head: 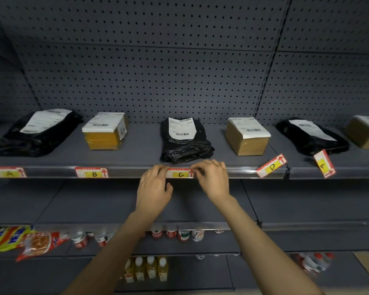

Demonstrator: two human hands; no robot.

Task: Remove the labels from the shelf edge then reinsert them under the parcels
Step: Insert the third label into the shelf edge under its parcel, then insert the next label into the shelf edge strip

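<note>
Label C [180,174] sits in the shelf edge rail [128,171] below a black bag parcel [184,141]. My left hand [155,188] touches its left end and my right hand [213,177] pinches its right end. Labels A [8,172] and B [92,173] sit in the rail, under a black bag [33,135] and a yellow box [106,130]. Label D [271,166] lies tilted on the shelf in front of a brown box [247,136]. Label E [324,163] rests askew by another black bag [311,135].
A further brown box [364,133] stands at the far right. A pegboard wall [158,71] backs the shelf. Lower shelves hold snack bags [19,239], small bottles [179,234] and yellow drink bottles [147,269].
</note>
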